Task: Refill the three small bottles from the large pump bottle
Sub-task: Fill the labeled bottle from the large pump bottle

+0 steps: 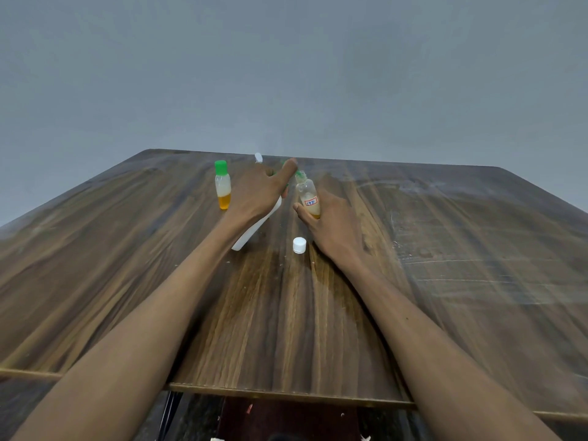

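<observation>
My left hand (254,192) grips the large white pump bottle (254,232), which tilts to the right above the table, and one finger lies on its green pump head (297,174). The pump's nozzle meets the open neck of a small clear bottle (308,195) with a red-and-blue label. My right hand (332,226) holds that bottle near its base. It holds whitish and amber liquid. A loose white cap (299,245) lies in front of it. A second small bottle (222,186), green-capped, stands to the left. The white top of a third bottle (258,157) shows behind my left hand.
All of this sits on a wooden table (445,249), up against a plain grey wall. The table's front edge (286,393) runs just below my forearms. Pale scuff marks cover its right side.
</observation>
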